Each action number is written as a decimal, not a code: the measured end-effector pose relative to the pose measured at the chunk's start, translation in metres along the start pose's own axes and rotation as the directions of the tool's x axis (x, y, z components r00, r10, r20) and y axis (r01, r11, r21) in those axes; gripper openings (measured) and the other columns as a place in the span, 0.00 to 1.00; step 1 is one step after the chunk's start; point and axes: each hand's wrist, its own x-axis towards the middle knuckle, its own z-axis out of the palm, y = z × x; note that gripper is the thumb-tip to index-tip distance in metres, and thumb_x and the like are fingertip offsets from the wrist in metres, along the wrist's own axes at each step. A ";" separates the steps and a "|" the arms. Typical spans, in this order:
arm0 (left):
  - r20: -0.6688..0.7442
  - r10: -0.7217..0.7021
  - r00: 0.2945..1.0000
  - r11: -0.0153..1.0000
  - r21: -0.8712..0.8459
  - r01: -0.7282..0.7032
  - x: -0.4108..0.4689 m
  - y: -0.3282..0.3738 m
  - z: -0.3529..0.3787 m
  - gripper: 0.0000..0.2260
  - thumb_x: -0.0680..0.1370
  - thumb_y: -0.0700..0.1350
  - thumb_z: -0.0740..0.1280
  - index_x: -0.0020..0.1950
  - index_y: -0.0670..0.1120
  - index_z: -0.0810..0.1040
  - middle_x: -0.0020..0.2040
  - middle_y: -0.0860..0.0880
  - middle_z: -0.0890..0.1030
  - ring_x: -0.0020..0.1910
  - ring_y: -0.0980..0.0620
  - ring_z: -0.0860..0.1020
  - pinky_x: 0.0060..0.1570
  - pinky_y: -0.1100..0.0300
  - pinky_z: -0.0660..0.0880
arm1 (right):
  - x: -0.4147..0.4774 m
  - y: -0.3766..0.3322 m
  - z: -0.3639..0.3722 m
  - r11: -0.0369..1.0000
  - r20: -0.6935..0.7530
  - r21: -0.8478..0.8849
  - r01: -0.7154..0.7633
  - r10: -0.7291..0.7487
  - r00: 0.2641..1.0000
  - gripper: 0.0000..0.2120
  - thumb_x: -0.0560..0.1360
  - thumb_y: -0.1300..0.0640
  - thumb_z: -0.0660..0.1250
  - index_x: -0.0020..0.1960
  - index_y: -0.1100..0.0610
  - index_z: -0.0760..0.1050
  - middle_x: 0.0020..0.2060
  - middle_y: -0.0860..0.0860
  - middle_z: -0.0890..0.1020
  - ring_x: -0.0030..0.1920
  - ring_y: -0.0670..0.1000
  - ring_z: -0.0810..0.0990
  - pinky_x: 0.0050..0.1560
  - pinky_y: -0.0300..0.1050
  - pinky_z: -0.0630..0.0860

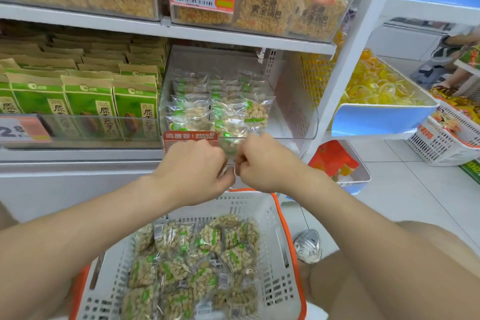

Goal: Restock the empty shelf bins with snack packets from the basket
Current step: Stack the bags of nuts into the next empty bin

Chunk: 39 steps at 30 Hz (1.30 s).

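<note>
In the middle of the frame, the left hand and the right hand come together in front of a clear bin on the shelf. Both hands pinch one small snack packet between them. Each grip is closed on an edge of that packet, one on each side. The packet is see-through with a bit of green on it, and it sits just at the front lip of the bin.

The bin already has some packets stacked on its left side. Its right side looks bare. At the bottom of the frame sits the basket, white with an orange rim. It holds a big pile of peanut packets, so a lot of the job seems left to do.

To do this step well, the person should lift the packet over the front lip and not bump the red tag just left of it. It is best to set the packet flat and neat next to the stack, with the front facing out. The packet is thin and crinkly, so a soft hold should keep the nuts from getting crushed. Filling the bare right side next would make good rows.
</note>
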 end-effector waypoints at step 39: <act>0.818 0.294 0.494 0.883 -0.035 -0.468 -0.072 -0.001 0.143 0.10 0.82 0.38 0.60 0.57 0.45 0.80 0.40 0.48 0.77 0.33 0.48 0.76 0.41 0.50 0.81 | -0.047 0.027 0.285 0.944 0.800 -0.223 0.244 0.034 0.599 0.05 0.82 0.69 0.64 0.53 0.63 0.77 0.38 0.53 0.69 0.45 0.55 0.73 0.47 0.46 0.73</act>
